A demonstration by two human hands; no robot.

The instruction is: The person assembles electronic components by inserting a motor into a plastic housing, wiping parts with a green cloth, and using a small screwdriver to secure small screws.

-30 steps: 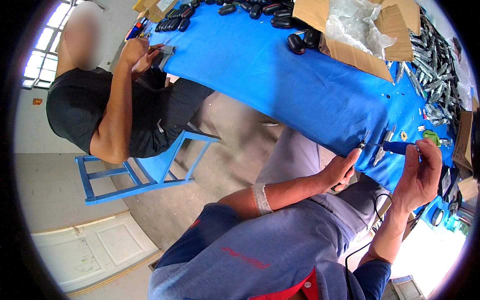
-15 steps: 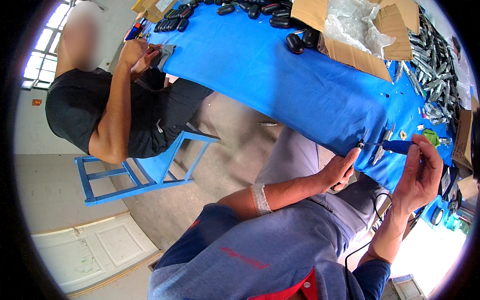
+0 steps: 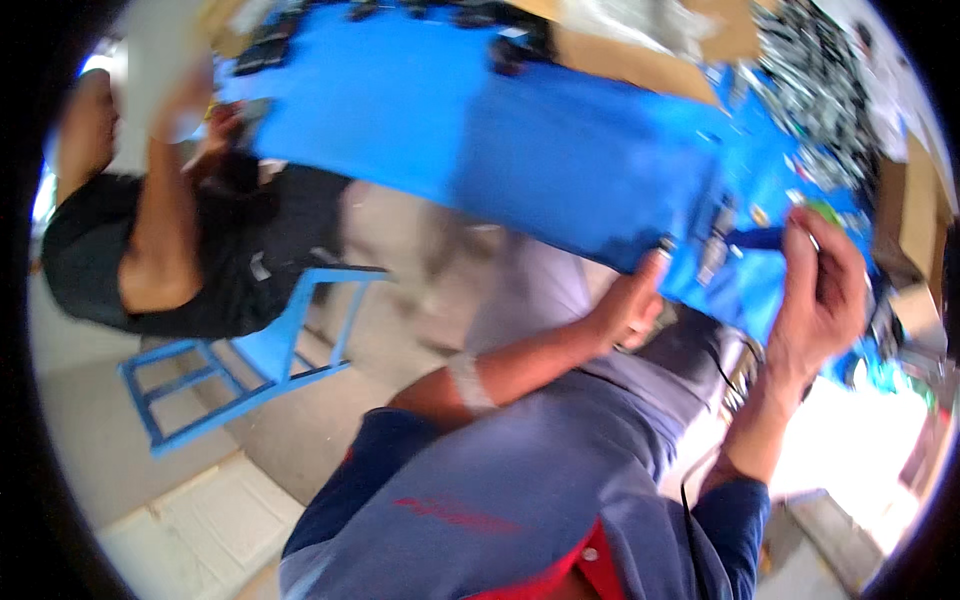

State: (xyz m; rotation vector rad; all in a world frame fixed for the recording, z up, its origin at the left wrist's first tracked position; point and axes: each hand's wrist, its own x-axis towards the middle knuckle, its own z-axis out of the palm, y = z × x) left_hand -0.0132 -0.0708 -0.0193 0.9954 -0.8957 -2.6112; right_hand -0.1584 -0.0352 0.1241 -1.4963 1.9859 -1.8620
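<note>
The picture is smeared by motion. My left hand (image 3: 630, 300) is closed around a small dark piece with a metallic end (image 3: 666, 243), which pokes out past the thumb; its kind cannot be made out. To the right, my right hand (image 3: 828, 285) is closed on the handle of a blue screwdriver (image 3: 760, 239), which points left toward that piece. Its shaft is too blurred to see, so I cannot tell whether it touches. Between the hands, on the blue tablecloth (image 3: 590, 150), lies a slim grey metal tool (image 3: 716, 242).
A cardboard box (image 3: 630, 65) with clear plastic stands at the back. Many metal tools (image 3: 815, 95) are heaped at the far right beside another carton (image 3: 905, 215). Black cases (image 3: 520, 45) line the far edge. A co-worker (image 3: 190, 250) sits left on a blue chair (image 3: 250, 365).
My view has swung, so the whole scene shifts left in the picture and blurs. The screwdriver handle appears slightly farther from the piece in my left hand. Both hands keep their hold.
</note>
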